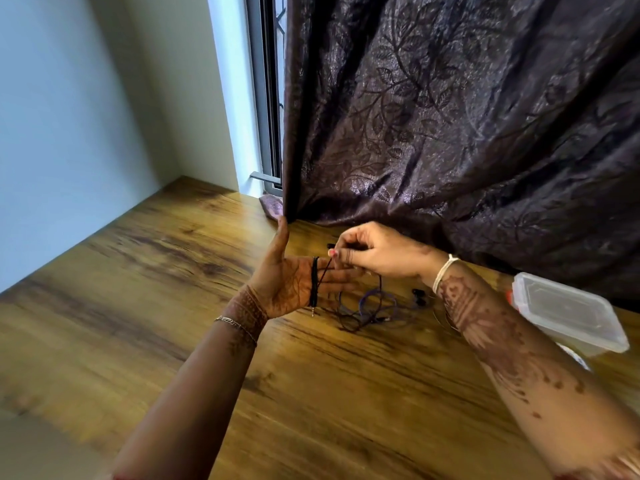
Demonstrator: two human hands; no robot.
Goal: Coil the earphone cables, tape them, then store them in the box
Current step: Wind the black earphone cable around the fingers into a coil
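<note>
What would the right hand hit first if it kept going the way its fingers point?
Probably the left hand, held open just ahead with the black cable wound round its fingers. The right hand pinches that cable; depth is unclear.

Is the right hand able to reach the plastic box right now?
Probably not at once: the right hand pinches the black earphone cable wound round the left hand. The lidded plastic box lies beside its forearm, nothing between.

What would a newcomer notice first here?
At centre, the left hand, held flat, has a black earphone cable wound round its fingers while the right hand pinches it. A purple cable lies tangled on the wooden table just beyond, and a clear lidded box sits at the right edge.
</note>
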